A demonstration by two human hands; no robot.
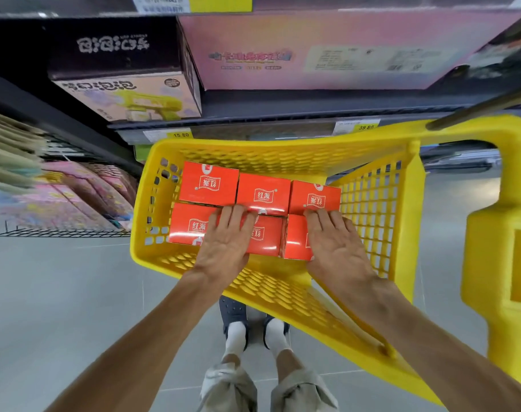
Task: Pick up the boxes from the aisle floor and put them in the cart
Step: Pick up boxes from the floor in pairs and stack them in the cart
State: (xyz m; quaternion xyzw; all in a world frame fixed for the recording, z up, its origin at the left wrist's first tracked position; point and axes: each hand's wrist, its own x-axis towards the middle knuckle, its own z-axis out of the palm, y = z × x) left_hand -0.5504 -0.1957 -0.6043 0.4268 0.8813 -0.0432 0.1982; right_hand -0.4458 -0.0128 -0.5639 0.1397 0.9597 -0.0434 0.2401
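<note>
Several red boxes with white logos lie in two rows inside the yellow plastic cart. The far row holds three: a left box, a middle box and a right box. The near row shows a left box, a middle box and a right box. My left hand lies flat, fingers spread, on the near middle box. My right hand rests flat on the near right box. Neither hand grips anything.
The cart's yellow handle post rises at the right. Shelves with toy boxes and a pink box stand behind the cart. A wire rack of pink packages is at the left. My feet stand on grey floor below the cart.
</note>
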